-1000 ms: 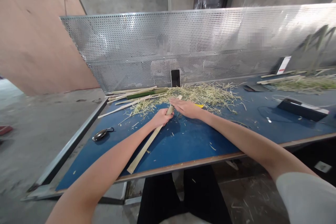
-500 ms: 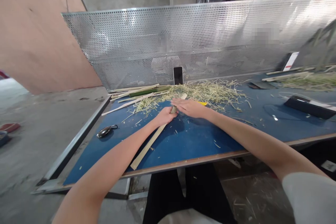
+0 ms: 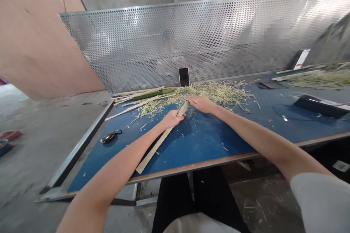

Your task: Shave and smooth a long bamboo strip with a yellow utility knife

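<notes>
A long pale bamboo strip (image 3: 158,143) lies slantwise on the blue table (image 3: 207,142), its near end close to the front edge. My left hand (image 3: 171,118) is closed round the strip near its far end. My right hand (image 3: 201,103) rests palm down at the strip's far tip, at the edge of a heap of bamboo shavings (image 3: 221,93). Its fingers are curled, and what they hold is hidden.
More bamboo strips, one green (image 3: 144,95), lie at the back left. A phone (image 3: 184,76) leans against the perforated metal screen (image 3: 191,36). A black oval object (image 3: 108,137) sits near the table's left edge, and a flat black case (image 3: 319,106) lies at the right.
My right hand has slid away from me along the strip to its far tip. A yellow object that showed by that hand is now out of sight. My left hand keeps its grip.
</notes>
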The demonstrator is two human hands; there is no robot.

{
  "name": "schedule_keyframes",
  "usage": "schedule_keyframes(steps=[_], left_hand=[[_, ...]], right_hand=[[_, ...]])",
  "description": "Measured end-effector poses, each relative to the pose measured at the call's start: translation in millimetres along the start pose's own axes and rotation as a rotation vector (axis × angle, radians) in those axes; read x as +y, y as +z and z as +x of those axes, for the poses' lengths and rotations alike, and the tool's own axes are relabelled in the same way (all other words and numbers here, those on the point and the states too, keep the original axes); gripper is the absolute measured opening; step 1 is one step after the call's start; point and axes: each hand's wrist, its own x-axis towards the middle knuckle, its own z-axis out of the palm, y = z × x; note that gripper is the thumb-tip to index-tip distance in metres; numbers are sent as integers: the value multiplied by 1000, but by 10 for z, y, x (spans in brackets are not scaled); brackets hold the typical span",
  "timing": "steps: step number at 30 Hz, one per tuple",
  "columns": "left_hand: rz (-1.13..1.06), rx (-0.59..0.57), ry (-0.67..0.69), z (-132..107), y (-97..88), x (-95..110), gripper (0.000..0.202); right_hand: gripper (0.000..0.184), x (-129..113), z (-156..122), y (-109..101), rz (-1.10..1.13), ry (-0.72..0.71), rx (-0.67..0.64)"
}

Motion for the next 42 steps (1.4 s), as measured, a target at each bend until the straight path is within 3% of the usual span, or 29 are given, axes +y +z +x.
schedule_keyframes(steps=[6,16,21,27,30,38,42], left_hand=[[10,12,2,-3,-2,0,13],[28,0,13,-14,1,-7,13],[11,5,8,-12,-1,-24,13],[44,49,2,26,1,-56,10],[54,57,10,38,8,-70,9],[14,9,-29,31,5,-30,16],[16,15,-40,20,4,-16,16]], right_hand=[[56,120,-15,-14,-8,39,30],[58,118,-14,99,-22,32,104],[59,-15,-17,132,-36,-1,55],[58,-346,-15,215,-52,-178,-28],[57,-372,-8,207,-63,-225,-50],[59,73,-25,31,-55,46,30],[62,-81,-40,133,-55,5,40]])
